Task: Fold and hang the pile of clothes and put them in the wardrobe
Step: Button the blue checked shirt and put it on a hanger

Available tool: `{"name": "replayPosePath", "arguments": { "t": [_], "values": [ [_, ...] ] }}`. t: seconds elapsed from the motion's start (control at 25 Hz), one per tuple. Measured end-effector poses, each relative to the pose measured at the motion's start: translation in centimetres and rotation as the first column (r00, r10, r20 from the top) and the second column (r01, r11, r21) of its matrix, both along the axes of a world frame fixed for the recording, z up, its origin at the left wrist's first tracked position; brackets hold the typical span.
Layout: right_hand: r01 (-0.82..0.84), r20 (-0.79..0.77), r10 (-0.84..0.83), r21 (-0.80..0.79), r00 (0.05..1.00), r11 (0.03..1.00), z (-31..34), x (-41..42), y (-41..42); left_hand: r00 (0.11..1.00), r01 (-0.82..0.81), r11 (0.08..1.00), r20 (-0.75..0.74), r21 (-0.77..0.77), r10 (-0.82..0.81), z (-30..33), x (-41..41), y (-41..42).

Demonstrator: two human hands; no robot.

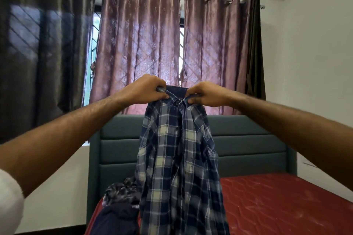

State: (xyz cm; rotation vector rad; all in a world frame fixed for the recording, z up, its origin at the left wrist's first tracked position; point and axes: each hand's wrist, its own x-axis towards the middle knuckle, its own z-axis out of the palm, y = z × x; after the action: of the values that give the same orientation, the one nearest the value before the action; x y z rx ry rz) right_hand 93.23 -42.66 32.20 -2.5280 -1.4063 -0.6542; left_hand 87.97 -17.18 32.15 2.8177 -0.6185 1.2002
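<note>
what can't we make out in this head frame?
- Wardrobe: not in the head view at all.
- Hanger: none visible; the left hand and right hand cover the plaid shirt at its collar.
- Shirt hem: cut off by the bottom edge.
- Pile of clothes on the red mattress: partly behind the shirt, dark, so the count of items is unclear.

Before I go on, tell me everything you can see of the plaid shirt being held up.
The plaid shirt is a woven, button-front shirt in navy, blue and cream checks, with a darker collar. It hangs upright in the air, front facing the camera, bunched and creased, not spread flat. The left hand and right hand each grip it at the collar. Its lower part hangs in front of the red mattress and the dark clothes pile; whether it touches them cannot be told.
</note>
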Motion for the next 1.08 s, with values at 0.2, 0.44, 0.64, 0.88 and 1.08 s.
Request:
{"name": "replayPosePath", "arguments": {
  "t": [0.2, 0.44, 0.64, 0.88, 1.08],
  "values": [
    [0.024, 0.063, -0.043, 0.275, 0.997, 0.961, -0.8, 0.8, 0.7, 0.983, 0.104, 0.993, 0.144, 0.056, -0.111, -0.1, 0.4, -0.9],
    [0.119, 0.061, -0.134, 0.207, 0.989, 0.971, -0.3, 0.7, 2.3, 0.959, 0.153, 0.981, 0.223, 0.12, -0.177, -0.5, 1.2, -2.5],
    [0.149, 0.08, -0.168, 0.209, 0.983, 0.967, -0.7, 1.5, 2.5, 0.941, 0.193, 0.975, 0.262, 0.114, -0.217, -1.7, 1.7, -3.4],
    [0.112, 0.106, -0.145, 0.267, 0.984, 0.957, 0.0, 2.1, 1.0, 0.952, 0.243, 0.951, 0.235, -0.191, -0.196, -4.3, 2.8, -3.5],
    [0.241, -0.2, -0.184, 0.315, 0.962, 0.918, 2.6, 3.5, -5.5, 0.984, -0.119, 0.953, -0.159, -0.279, 0.077, -8.4, 5.6, -0.1]
  ]
}}
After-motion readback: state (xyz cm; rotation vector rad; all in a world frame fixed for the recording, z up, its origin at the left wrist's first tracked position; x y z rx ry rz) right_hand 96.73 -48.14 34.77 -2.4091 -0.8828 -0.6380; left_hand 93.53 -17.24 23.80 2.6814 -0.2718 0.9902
